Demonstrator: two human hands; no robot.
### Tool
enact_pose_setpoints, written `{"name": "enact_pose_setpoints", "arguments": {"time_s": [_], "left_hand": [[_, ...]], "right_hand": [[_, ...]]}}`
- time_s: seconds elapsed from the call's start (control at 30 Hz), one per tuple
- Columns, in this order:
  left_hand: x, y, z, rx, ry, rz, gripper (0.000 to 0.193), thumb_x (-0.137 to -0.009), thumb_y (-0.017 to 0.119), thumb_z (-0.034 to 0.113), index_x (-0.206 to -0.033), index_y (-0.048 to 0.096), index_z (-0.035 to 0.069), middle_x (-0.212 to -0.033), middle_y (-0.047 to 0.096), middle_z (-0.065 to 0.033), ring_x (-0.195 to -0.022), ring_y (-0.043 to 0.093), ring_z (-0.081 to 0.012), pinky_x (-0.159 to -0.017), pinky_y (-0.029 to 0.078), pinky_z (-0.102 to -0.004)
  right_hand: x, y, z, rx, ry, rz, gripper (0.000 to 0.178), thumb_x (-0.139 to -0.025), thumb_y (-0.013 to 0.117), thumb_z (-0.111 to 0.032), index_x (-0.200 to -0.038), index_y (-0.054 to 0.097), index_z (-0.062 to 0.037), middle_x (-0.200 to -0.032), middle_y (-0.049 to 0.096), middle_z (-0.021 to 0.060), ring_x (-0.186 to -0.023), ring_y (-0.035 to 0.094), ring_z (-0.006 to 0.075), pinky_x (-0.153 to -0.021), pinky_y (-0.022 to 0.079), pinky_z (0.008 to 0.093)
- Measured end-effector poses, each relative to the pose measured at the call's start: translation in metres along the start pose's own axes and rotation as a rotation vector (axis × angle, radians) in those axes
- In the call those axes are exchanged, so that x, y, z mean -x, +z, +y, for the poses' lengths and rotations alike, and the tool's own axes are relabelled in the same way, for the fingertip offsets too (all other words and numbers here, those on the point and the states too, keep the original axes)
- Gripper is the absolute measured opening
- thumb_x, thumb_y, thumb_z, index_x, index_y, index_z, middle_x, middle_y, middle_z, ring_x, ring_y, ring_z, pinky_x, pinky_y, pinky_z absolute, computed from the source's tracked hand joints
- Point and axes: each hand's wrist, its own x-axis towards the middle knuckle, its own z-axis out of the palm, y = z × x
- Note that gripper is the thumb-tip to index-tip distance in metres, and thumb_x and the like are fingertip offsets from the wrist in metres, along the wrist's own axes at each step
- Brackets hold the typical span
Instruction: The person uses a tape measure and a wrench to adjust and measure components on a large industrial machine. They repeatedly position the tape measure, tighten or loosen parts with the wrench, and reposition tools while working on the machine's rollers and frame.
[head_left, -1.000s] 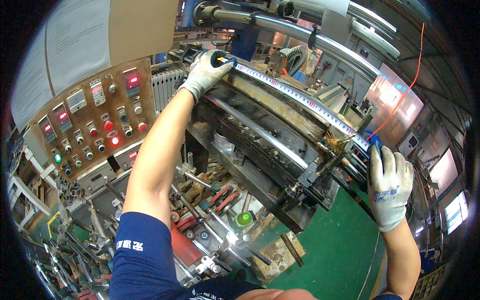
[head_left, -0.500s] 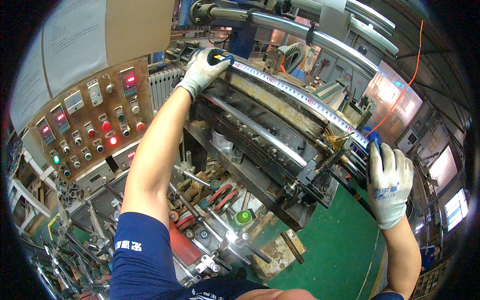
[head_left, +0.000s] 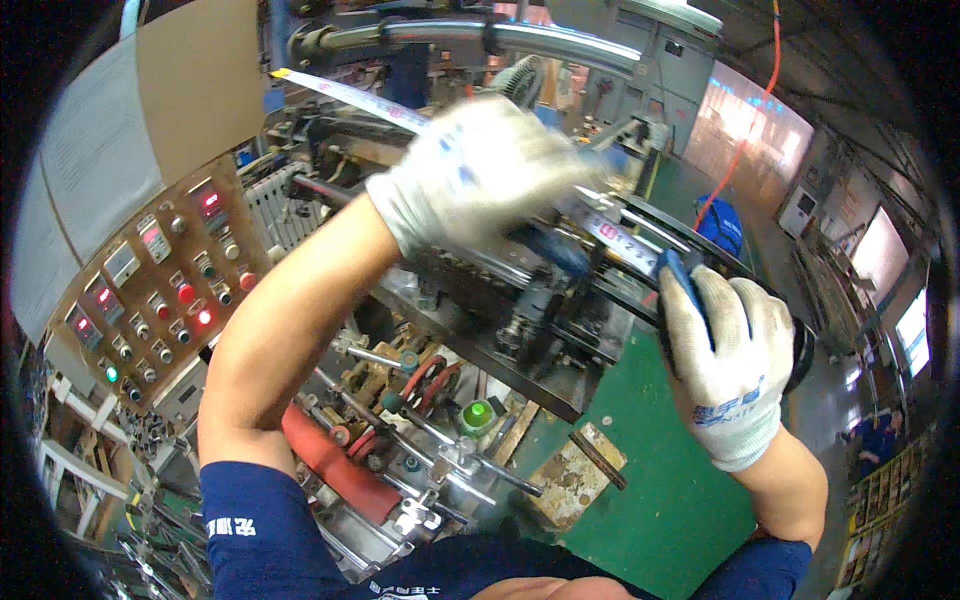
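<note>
Near fisheye view from the head, downward over both hands (head_left: 490, 178) (head_left: 735, 360)

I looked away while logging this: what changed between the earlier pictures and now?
The left hand has let go of the measuring tape at its yellow-tipped end and moved right, toward the right hand. That end now sticks out free; blur hides whether the left hand grips the tape elsewhere. The view shifted too. The right hand still holds the other end.

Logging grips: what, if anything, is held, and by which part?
Right hand: the tape measure, at the end away from its yellow tip. Left hand: blurred; whether it grips cannot be told.
</note>
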Motion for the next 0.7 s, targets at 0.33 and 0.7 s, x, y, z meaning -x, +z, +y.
{"name": "enact_pose_setpoints", "arguments": {"time_s": [0.33, 0.7], "left_hand": [[-0.035, 0.006, 0.144, 0.109, 0.023, -0.205, 0.032, -0.072, 0.068, 0.024, -0.101, 0.07, 0.014, -0.071, 0.049, 0.0017, -0.061, 0.052, -0.015, -0.052, 0.042, -0.0313], [-0.014, 0.024, 0.116, 0.084, -0.037, -0.321, 0.046, -0.073, 0.066, 0.028, -0.114, 0.07, 0.009, -0.09, 0.062, -0.0069, -0.078, 0.061, -0.0261, -0.069, 0.05, -0.0414]], "right_hand": [[0.124, -0.071, 0.053, -0.324, 0.316, -0.119, 0.075, -0.079, 0.079, -0.058, -0.129, 0.064, -0.0039, -0.136, 0.06, 0.0201, -0.131, 0.054, 0.0431, -0.107, 0.044, 0.0599], [0.194, 0.019, 0.109, -0.919, 0.633, -0.068, 0.111, -0.067, 0.091, -0.032, -0.157, 0.034, 0.0013, -0.157, 0.043, 0.0234, -0.149, 0.039, 0.0354, -0.123, 0.03, 0.0443]]}}
